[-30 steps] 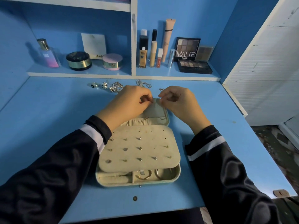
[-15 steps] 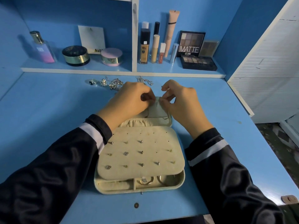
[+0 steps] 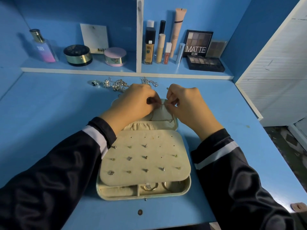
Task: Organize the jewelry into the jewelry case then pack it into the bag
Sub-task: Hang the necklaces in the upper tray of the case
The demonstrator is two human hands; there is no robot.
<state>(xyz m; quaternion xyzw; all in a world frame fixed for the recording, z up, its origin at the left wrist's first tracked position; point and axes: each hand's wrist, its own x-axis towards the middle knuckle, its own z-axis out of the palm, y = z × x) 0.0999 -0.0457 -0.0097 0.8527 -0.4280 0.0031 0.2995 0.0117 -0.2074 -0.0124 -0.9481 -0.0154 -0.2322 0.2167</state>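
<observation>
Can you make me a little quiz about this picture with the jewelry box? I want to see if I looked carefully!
1. True or false: the jewelry case lies open on the blue desk.
2. What do the left hand and the right hand pinch over the case's lid? A. a thin chain B. a hairbrush C. a spoon
3. Which word is printed in big letters on the eyeshadow palette standing on the shelf?

Key: 1 true; 2 A; 3 MATTE
</observation>
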